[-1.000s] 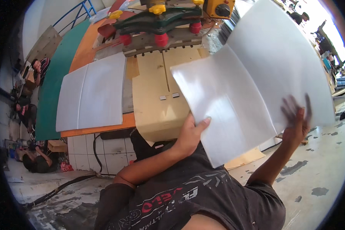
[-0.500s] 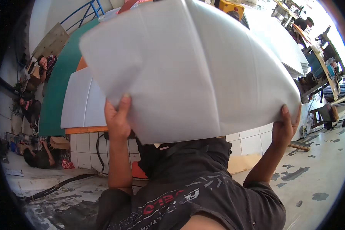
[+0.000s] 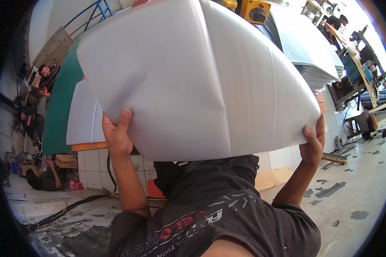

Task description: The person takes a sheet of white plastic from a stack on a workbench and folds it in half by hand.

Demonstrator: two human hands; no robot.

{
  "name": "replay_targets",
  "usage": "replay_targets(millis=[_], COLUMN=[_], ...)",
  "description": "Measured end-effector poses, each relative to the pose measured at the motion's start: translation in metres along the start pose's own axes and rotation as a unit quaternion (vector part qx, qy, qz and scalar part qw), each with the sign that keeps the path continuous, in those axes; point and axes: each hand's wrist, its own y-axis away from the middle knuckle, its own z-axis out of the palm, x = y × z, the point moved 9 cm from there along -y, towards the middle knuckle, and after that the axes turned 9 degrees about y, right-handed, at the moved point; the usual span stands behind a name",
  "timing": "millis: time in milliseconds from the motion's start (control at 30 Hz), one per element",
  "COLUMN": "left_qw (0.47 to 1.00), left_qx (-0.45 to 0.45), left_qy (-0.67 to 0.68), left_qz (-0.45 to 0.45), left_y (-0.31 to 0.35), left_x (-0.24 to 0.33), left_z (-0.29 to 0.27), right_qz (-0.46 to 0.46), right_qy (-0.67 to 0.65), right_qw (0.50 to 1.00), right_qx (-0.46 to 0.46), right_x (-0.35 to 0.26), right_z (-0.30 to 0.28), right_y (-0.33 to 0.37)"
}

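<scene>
Sheet (image 3: 180,81) edges in the pinch of left grip (image 3: 119,138) and right grip (image 3: 313,145), broad patchy floor (image 3: 364,180) rightward

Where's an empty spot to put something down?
The green tabletop looks bare left of the flat white sheet, and so does the floor right of the right forearm. The middle is crowded: the left hand and right hand hold a big sheet that hides what's behind. A pile of sheets crowds the upper right.

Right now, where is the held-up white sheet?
In the head view, the white sheet fills the upper middle, held between the left hand and right hand.
</scene>
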Motion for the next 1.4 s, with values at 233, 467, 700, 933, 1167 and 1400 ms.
replay_targets(millis=[233, 467, 700, 933, 1167, 1400], left_qw=[0.996, 0.98, 0.984, 0.984, 0.984, 0.978], left_qx=[-0.034, 0.008, 0.018, 0.032, 0.028, -0.003], left_qy=[-0.072, -0.065, -0.055, -0.036, -0.022, 0.041], left_qz=[-0.051, -0.189, -0.167, -0.174, -0.177, -0.206], left_y=[0.017, 0.043, 0.043, 0.042, 0.055, 0.071], left_x=[-0.03, -0.087, -0.084, -0.085, -0.098, -0.109], left_z=[0.034, 0.053, 0.063, 0.062, 0.065, 0.08], right_qz=[0.138, 0.081, -0.187, -0.154, -0.219, -0.211], right_qy=[0.082, 0.351, 0.491, 0.473, 0.443, 0.471], right_qw=[0.978, 0.933, 0.844, 0.782, 0.815, 0.813], right_qx=[-0.13, -0.021, -0.109, -0.375, -0.303, -0.268], right_x=[0.044, 0.037, -0.016, 0.034, 0.017, 0.035], right_z=[-0.022, -0.039, 0.067, 0.127, 0.166, 0.221], right_y=[0.006, -0.01, 0.015, 0.064, 0.065, 0.075])
